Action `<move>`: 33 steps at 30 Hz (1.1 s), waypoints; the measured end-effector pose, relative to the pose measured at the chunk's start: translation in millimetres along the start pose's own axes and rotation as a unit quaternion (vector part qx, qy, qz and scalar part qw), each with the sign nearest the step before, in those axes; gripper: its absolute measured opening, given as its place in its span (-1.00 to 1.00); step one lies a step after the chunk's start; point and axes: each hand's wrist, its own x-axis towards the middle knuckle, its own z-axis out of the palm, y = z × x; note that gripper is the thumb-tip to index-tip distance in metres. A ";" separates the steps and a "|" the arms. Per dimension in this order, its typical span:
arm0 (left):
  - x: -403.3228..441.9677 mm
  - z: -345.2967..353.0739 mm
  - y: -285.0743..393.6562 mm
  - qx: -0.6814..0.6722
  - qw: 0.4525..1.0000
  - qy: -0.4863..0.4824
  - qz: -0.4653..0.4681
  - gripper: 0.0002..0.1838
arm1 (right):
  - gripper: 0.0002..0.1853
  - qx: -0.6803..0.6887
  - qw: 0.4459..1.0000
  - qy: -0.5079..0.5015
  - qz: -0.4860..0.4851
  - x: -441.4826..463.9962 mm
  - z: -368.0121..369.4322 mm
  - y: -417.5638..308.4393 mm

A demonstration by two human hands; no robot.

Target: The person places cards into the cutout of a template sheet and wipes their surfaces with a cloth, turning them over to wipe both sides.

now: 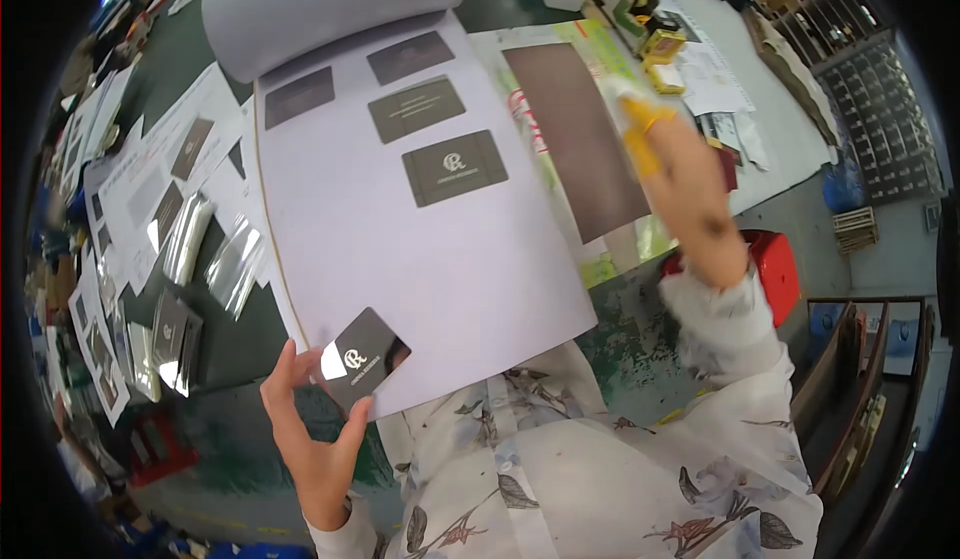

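My left hand [318,434] grips a dark card [362,361] with a white logo by its edges, between thumb and fingers. The card is tilted over the near left corner of a large white sheet [450,279]. On that sheet lie several dark cards, among them a logo card [455,168] and a card with fine print [417,109]. My right hand [690,184], with yellow covers [645,129] on its fingers, is raised beside a dark brown strip [580,139]. Its fingertips are blurred, so whether they hold anything is unclear.
At the sheet's far end stands a large white roll or curled sheet [335,9]. Shiny clear-wrapped packs [188,239] and printed papers lie left. Small yellow boxes [662,47] stand at back right. A red plastic object [775,274] sits below my right forearm.
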 end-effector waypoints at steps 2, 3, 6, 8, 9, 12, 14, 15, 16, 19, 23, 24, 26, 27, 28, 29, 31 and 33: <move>-0.2 -0.9 -2.6 -0.005 1.000 -0.008 -0.001 -0.07 | -0.71 -0.177 0.976 -0.040 0.117 22.0 -19.0 39.7; 0.0 -1.9 -3.1 -0.002 1.000 -0.015 -0.008 -0.07 | -0.75 -0.245 0.954 -0.065 0.160 31.4 -20.5 60.2; 0.0 -3.2 1.1 -0.021 0.999 -0.023 -0.011 -0.08 | -0.82 -0.297 0.941 -0.073 0.144 39.6 -8.8 122.8; -1.7 -3.5 -0.8 -0.022 0.999 -0.022 -0.018 -0.09 | -0.76 -0.327 0.928 -0.134 0.114 40.7 4.4 152.4; -2.8 -2.2 -5.0 -0.026 1.000 -0.017 0.001 -0.09 | -0.76 -0.354 0.920 -0.137 0.099 40.2 6.8 165.6; -0.4 -1.5 -7.1 -0.022 0.999 -0.001 0.025 -0.11 | -0.75 -0.374 0.908 -0.153 0.111 46.6 7.8 182.5; 1.5 -2.6 -8.1 -0.014 0.999 0.002 0.031 -0.11 | -0.79 -0.334 0.939 -0.076 0.033 44.0 -2.3 142.8; 2.4 -3.7 -7.9 -0.017 1.000 -0.001 0.025 -0.12 | -0.79 -0.258 0.964 -0.053 0.024 43.6 -9.2 107.4; 3.0 -5.0 -7.9 -0.023 1.000 -0.009 0.019 -0.12 | -0.78 -0.182 0.983 -0.033 0.021 37.0 -10.0 70.9; 4.6 -7.2 -7.7 -0.016 1.000 -0.008 0.018 -0.12 | -0.73 0.056 0.990 -0.049 -0.122 -13.1 13.9 -26.5; 5.8 -7.7 -6.6 -0.014 0.999 -0.013 0.027 -0.13 | -0.82 0.125 0.926 -0.174 -0.312 -56.7 33.3 -125.1; 6.5 -7.9 -6.3 -0.012 1.000 -0.013 0.022 -0.13 | -0.82 0.128 0.924 -0.177 -0.313 -59.8 37.1 -131.9; 7.6 -8.6 -5.4 0.004 0.999 -0.014 0.047 -0.13 | -0.88 0.088 0.932 -0.185 -0.298 -68.0 47.6 -141.1; 8.0 -9.3 -5.5 0.003 0.999 -0.011 0.044 -0.13 | -0.88 0.089 0.931 -0.187 -0.302 -71.2 54.0 -149.9; 8.1 -10.3 -5.4 0.021 0.998 -0.015 0.056 -0.14 | -0.88 0.113 0.924 -0.157 -0.329 -75.1 60.7 -160.8; 9.3 -11.6 -5.3 0.038 0.996 -0.019 0.072 -0.15 | -0.87 0.136 0.917 -0.124 -0.355 -77.0 64.5 -169.3; 8.2 -10.5 -6.9 0.035 0.997 -0.018 0.068 -0.16 | -0.83 0.111 0.915 -0.134 -0.365 -75.9 64.1 -172.8; 6.1 -10.2 -9.2 0.028 0.998 -0.014 0.056 -0.17 | -0.85 0.151 0.929 -0.137 -0.308 -68.6 57.9 -163.7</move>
